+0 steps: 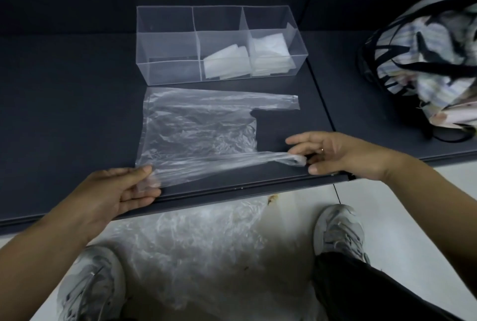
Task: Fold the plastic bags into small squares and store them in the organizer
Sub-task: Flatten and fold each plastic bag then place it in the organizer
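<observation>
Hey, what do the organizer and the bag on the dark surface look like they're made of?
The organizer: likely clear rigid plastic such as acrylic, glossy; straight see-through walls with bright edges. The bag: thin clear plastic film; crinkled, shiny, and the dark surface shows through it.

Nothing in the frame is showing writing, a label, a brand or a number clearly enough to read. The patterned fabric bag (426, 67) at the upper right is coming through blurred, so no print on it is reading as letters. The grey shoes (338, 235) along the bottom edge are showing only vague markings, too soft to make out as a brand.
</observation>
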### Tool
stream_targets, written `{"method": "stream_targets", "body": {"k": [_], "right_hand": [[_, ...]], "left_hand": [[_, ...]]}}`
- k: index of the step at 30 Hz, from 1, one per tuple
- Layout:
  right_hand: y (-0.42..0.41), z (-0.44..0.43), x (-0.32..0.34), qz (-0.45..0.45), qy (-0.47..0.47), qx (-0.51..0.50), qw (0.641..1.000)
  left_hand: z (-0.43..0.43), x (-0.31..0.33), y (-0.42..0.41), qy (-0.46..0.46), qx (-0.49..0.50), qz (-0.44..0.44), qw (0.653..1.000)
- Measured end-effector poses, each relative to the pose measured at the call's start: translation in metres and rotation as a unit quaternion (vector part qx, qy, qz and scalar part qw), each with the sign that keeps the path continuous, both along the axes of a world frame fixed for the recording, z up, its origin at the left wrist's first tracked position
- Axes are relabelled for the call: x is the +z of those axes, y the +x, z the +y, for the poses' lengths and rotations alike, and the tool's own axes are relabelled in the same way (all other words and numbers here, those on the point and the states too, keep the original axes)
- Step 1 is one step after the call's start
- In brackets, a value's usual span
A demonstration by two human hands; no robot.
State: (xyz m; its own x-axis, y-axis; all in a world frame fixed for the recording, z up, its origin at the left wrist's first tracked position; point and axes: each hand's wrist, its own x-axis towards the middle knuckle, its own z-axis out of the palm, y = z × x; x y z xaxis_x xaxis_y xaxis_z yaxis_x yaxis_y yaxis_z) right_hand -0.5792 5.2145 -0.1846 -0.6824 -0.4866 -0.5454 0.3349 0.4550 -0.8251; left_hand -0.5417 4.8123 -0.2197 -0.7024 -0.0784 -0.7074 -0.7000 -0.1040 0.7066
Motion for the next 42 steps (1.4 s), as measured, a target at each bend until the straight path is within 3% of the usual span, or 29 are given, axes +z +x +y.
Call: {"method": "stream_targets", "body": {"k": [5, 11, 15, 18, 20, 22, 24, 26, 28, 30, 32, 34, 37, 42], "right_hand": [[0.004, -0.007, -0.008, 0.122, 0.112, -0.033, 0.986], [0.009, -0.022, -0.023, 0.196, 0.121, -0.147, 0.962], [0.012, -0.033, -0.036, 0.319, 0.226, -0.215, 0.895], [0.017, -0.037, -0.043, 0.44, 0.346, -0.145, 0.816], [0.018, -0.038, -0.045, 0.465, 0.402, -0.134, 0.777], [0.016, -0.035, -0.044, 0.459, 0.421, -0.171, 0.763], [0.014, -0.031, -0.043, 0.447, 0.411, -0.207, 0.767], [0.017, -0.027, -0.042, 0.412, 0.359, -0.234, 0.804], [0.021, -0.026, -0.038, 0.317, 0.233, -0.293, 0.872], [0.024, -0.025, -0.033, 0.189, 0.057, -0.355, 0.914], [0.024, -0.024, -0.026, 0.058, -0.084, -0.378, 0.92], [0.023, -0.019, -0.02, -0.031, -0.163, -0.37, 0.914], [0.019, -0.008, -0.014, -0.097, -0.213, -0.32, 0.918], [0.007, 0.009, -0.001, -0.113, -0.211, -0.196, 0.951]], "left_hand": [[0.001, 0.0, 0.0, -0.006, 0.004, 0.007, 1.0], [0.001, -0.002, 0.001, -0.03, -0.006, 0.013, 0.999], [0.005, -0.001, 0.005, -0.05, -0.024, 0.02, 0.998], [0.011, -0.003, 0.009, -0.07, -0.045, 0.022, 0.996], [0.013, -0.005, 0.012, -0.093, -0.061, 0.029, 0.993], [0.014, -0.007, 0.013, -0.11, -0.076, 0.033, 0.99], [0.015, -0.009, 0.015, -0.119, -0.083, 0.036, 0.989], [0.015, -0.01, 0.016, -0.126, -0.084, 0.038, 0.988], [0.015, -0.011, 0.017, -0.129, -0.081, 0.039, 0.988], [0.015, -0.011, 0.017, -0.131, -0.076, 0.039, 0.988], [0.015, -0.01, 0.018, -0.135, -0.07, 0.039, 0.988], [0.016, -0.01, 0.019, -0.137, -0.066, 0.042, 0.987], [0.018, -0.008, 0.019, -0.14, -0.066, 0.041, 0.987], [0.019, -0.005, 0.017, -0.139, -0.063, 0.034, 0.988]]}}
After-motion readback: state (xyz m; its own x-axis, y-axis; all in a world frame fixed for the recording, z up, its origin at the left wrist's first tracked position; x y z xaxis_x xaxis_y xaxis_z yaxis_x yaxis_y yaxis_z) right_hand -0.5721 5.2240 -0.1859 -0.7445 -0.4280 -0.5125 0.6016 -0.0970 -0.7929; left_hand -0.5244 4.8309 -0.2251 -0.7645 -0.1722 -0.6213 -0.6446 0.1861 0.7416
